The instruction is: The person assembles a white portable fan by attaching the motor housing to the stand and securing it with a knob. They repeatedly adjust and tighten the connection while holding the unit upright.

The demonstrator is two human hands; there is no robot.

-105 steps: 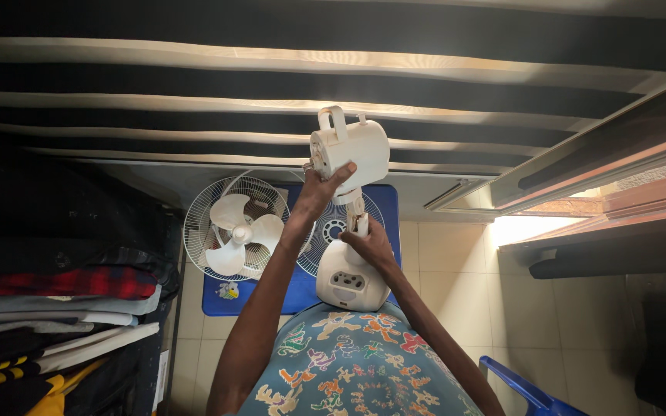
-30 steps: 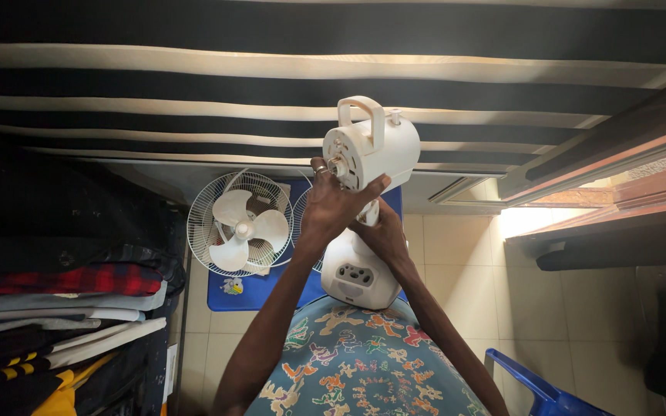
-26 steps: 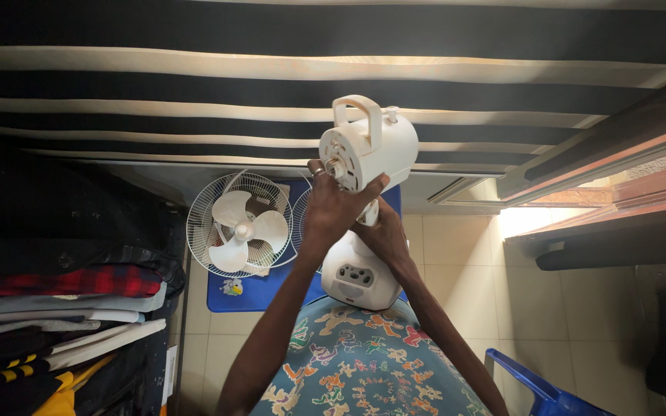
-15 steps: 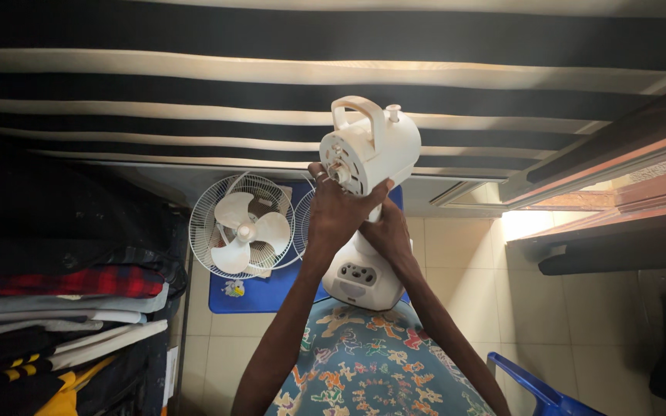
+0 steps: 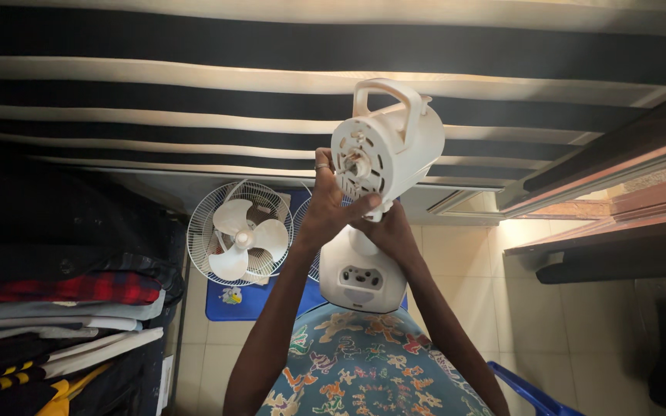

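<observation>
Holding the fan body (image 5: 383,154) up in front of me, I have its motor face turned my way, bare shaft (image 5: 354,162) at the centre, carry handle (image 5: 389,96) at twelve o'clock. The step, as I judge it, is work at that shaft with blade and grilles off; the next move likely calls for a fine pinch there while the body is kept from turning.

My left hand (image 5: 331,208) comes up from seven o'clock, fingers (image 5: 322,173) spread along the nine o'clock edge of the face and thumb (image 5: 365,205) pressed under its rim at six, so it is clamped on the motor housing. My right hand (image 5: 389,231) sits below, at five o'clock of the face, wrapped round the neck; its fingertips are hidden, but the grip looks closed. Both forearms rise steeply from my lap.

The base (image 5: 362,270) with its buttons rests at six o'clock against my patterned cloth (image 5: 356,370). Further out at eight o'clock lie a grille (image 5: 239,243) with the blade (image 5: 245,237) on a blue mat (image 5: 233,304). Folded clothes (image 5: 55,308) are stacked at nine
</observation>
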